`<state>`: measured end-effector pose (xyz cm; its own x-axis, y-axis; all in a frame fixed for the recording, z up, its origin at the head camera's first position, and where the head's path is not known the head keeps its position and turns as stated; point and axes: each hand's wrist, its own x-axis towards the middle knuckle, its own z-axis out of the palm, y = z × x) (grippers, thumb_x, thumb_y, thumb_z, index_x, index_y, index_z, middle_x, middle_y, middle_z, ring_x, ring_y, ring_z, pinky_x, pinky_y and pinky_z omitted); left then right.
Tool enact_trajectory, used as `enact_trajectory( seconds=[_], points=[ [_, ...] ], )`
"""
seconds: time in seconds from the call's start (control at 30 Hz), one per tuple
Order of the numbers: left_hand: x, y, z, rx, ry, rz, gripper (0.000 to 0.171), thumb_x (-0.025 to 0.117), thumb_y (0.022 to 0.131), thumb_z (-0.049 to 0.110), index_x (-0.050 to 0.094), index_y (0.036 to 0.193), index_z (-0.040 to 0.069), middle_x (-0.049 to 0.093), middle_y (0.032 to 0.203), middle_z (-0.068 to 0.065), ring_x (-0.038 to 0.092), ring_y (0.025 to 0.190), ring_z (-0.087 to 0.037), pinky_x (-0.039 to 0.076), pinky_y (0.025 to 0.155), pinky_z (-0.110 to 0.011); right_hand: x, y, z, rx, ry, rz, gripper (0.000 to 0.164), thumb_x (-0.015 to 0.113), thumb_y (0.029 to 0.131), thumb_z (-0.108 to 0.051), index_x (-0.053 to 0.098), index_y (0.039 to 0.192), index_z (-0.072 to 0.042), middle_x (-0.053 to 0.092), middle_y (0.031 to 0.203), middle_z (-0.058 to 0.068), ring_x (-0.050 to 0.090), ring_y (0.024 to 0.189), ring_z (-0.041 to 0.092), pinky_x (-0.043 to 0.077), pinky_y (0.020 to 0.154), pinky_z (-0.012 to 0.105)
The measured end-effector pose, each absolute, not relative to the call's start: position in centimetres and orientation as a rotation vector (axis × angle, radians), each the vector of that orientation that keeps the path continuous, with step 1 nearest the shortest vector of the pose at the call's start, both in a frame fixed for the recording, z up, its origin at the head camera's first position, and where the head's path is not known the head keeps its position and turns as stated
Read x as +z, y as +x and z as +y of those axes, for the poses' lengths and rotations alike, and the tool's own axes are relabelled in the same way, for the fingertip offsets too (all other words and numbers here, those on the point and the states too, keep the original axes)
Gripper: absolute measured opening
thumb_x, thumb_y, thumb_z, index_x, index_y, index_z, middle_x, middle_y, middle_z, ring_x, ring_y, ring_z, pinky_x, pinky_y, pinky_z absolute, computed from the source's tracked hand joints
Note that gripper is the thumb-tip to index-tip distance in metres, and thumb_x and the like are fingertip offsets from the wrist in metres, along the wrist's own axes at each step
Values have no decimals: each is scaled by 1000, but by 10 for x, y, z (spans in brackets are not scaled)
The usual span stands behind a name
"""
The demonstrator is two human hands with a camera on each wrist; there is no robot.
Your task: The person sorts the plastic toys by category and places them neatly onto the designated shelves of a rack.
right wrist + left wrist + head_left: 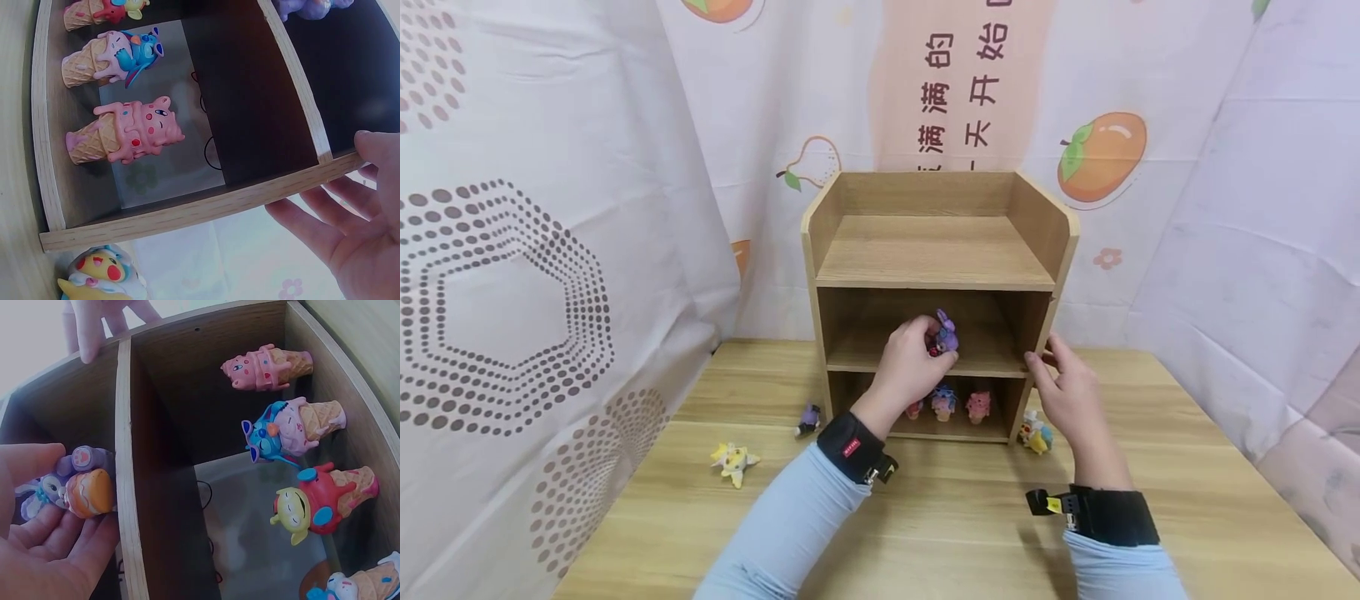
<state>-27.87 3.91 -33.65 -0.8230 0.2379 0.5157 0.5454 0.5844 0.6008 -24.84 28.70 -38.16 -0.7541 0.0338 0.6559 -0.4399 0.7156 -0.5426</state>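
Note:
My left hand (pixel 904 367) holds a small purple rabbit figurine (pixel 947 335) at the middle level of a wooden shelf (pixel 925 250). Thumb and fingers pinch it; in the left wrist view its orange-and-cream lower part (pixel 89 492) lies close to the middle board. My right hand (pixel 1070 392) grips the shelf's right side panel, thumb at the front edge and fingers along the outer face. On the bottom level, ice-cream-cone figurines stand in a row: a pink one (pixel 140 131), a blue one with sunglasses (pixel 265 434), a red one with a yellow-green head (pixel 306 506) and a blue-and-white one (pixel 365 584).
A yellow-and-white figurine (pixel 734 463) and a purple one (pixel 808 419) lie on the table (pixel 940 533) left of the shelf. Against the shelf's right foot sits a yellow figurine with a white-and-blue hood (pixel 103 275). A printed curtain (pixel 775 92) hangs behind.

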Motion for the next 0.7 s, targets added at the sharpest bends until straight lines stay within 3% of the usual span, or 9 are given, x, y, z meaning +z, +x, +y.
enact_trajectory(
  seconds=[0.7],
  points=[
    [-328,-293,64,-1098,-637,-2426,33,75,79,28,60,104,12,62,93,1,56,83,-9,51,71,-26,-382,-248,287,1006,330,-2243,38,52,100,-23,48,137,-15,55,129,14,54,110,35,55,74,53]
  ],
)
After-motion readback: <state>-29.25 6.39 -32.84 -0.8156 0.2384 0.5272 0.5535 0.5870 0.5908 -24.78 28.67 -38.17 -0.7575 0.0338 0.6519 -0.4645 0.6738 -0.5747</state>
